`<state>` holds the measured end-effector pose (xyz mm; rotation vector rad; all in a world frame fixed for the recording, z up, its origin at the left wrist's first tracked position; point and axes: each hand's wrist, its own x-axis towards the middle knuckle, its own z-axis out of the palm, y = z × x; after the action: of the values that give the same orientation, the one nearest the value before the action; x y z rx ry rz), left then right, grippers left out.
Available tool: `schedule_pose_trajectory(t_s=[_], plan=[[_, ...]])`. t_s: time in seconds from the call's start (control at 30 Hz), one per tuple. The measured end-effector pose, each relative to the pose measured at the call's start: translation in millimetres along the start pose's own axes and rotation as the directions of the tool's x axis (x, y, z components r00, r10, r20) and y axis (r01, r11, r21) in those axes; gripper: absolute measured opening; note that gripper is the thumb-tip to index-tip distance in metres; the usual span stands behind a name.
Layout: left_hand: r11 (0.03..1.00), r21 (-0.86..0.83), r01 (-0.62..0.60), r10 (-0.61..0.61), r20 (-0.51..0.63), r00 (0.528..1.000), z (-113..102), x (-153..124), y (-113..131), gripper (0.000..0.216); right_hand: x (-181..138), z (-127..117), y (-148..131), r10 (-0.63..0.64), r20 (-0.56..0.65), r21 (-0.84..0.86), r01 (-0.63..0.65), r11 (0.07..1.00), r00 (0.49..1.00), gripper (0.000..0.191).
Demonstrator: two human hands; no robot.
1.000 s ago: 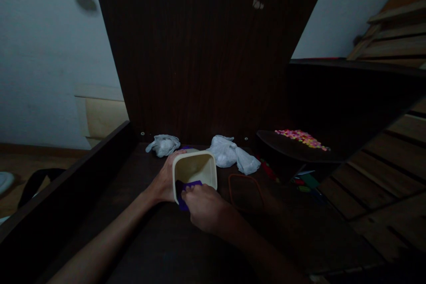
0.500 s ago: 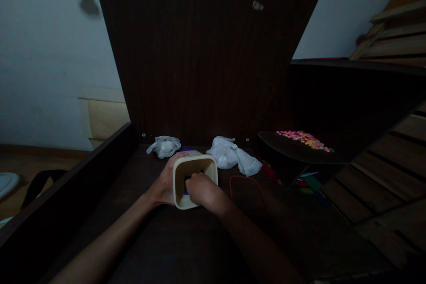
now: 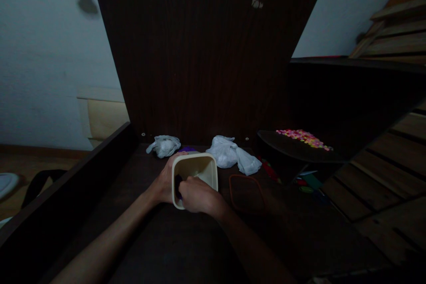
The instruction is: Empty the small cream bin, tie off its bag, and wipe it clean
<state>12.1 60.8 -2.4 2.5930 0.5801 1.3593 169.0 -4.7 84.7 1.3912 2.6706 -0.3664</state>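
Observation:
A cream plastic container (image 3: 206, 169) is tilted so that its squarish mouth faces me. My left hand (image 3: 165, 184) is wrapped round its left outer side, the fingers partly hidden behind it. Inside the mouth, my right hand (image 3: 198, 193) is closed on a dark purple, cloth-like piece (image 3: 179, 186), pressed against the container's left inner wall. Most of that piece is hidden by the fingers. Just right of the container, a reddish-brown rounded square ring (image 3: 246, 176) lies on the dark wooden surface (image 3: 156, 239).
Two knotted whitish plastic bags (image 3: 164, 146) (image 3: 226, 153) lie along the back panel (image 3: 206, 75). Something purple (image 3: 187, 149) shows behind the container. A corner shelf (image 3: 282, 147) at right bears small pink and yellow pieces (image 3: 304, 137). A raised edge (image 3: 66, 182) runs along the left.
My right hand has shifted left inside the container with the purple piece, from the middle to the left inner wall. My left hand keeps its hold.

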Motion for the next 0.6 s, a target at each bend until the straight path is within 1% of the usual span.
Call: schedule_pose_trajectory(t_s=[0.13, 0.23, 0.3, 0.37, 0.47, 0.53, 0.6], plan=[[1.000, -0.003, -0.020, 0.020, 0.002, 1.000, -4, 2, 2, 0.117, -30, -9, -7, -0.028, 0.034, -0.048, 0.029, 0.998, 0.999, 0.026], [1.000, -0.022, -0.018, 0.018, 0.020, 1.000, -6, 4, 5, 0.123, -45, -18, -10, -0.005, 0.092, -0.100, 0.014, 0.995, 0.996, 0.025], [0.999, -0.027, -0.018, 0.019, 0.024, 1.000, -6, 5, 6, 0.125, -49, -24, -11, 0.037, 0.132, -0.122, -0.021, 0.992, 0.991, 0.024], [0.999, -0.029, -0.022, 0.023, 0.019, 1.000, -5, 5, 5, 0.124, -47, -26, -11, 0.089, 0.137, -0.138, -0.070, 0.988, 0.987, 0.024], [0.999, -0.042, -0.023, 0.024, 0.022, 0.999, -4, 3, 3, 0.124, -33, -20, -10, 0.142, 0.110, -0.162, -0.123, 0.979, 0.984, 0.030], [0.998, -0.064, -0.014, 0.016, 0.028, 0.999, -2, 2, 2, 0.124, -21, -11, -8, 0.142, 0.079, -0.178, -0.127, 0.976, 0.987, 0.032], [0.996, -0.089, -0.018, 0.020, 0.031, 0.999, -2, 1, 1, 0.125, -8, -2, -3, 0.114, 0.035, -0.192, -0.106, 0.976, 0.993, 0.032]])
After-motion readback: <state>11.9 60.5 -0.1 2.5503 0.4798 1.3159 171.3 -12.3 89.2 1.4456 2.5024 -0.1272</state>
